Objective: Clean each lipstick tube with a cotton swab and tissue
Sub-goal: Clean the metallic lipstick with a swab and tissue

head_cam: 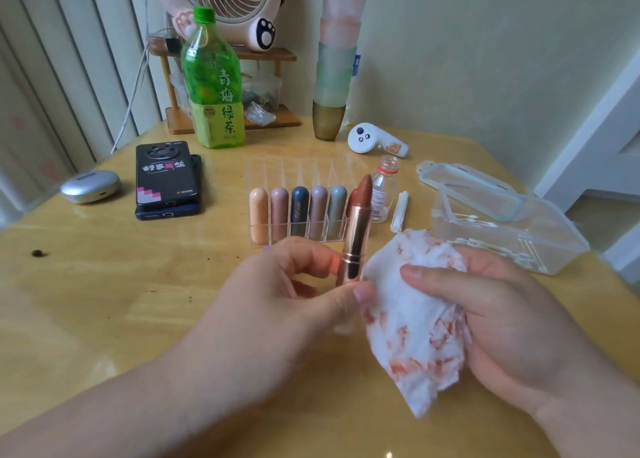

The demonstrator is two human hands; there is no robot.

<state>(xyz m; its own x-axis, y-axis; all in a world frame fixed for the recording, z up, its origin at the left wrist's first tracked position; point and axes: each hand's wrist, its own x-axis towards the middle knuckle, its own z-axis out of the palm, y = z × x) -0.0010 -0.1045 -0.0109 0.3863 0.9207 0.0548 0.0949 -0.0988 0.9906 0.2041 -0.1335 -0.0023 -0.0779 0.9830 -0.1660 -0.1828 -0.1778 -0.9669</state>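
L hand [277, 305] pinching uncapped lipstick tube [356, 246] upright at base, stained tissue [412, 322] touching its R side, bunched in R hand [502, 319] grip

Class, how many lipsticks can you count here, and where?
7: peach, pink, navy, mauve and grey tubes stand in the clear organizer; a red one is partly hidden behind the open lipstick the left hand holds.

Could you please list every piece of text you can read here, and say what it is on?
"青梅绿茶": green plastic tea bottle.
"好事发生", third character uncertain: black phone case.
Too blurred: gold lettering on navy lipstick tube; label on small clear bottle.
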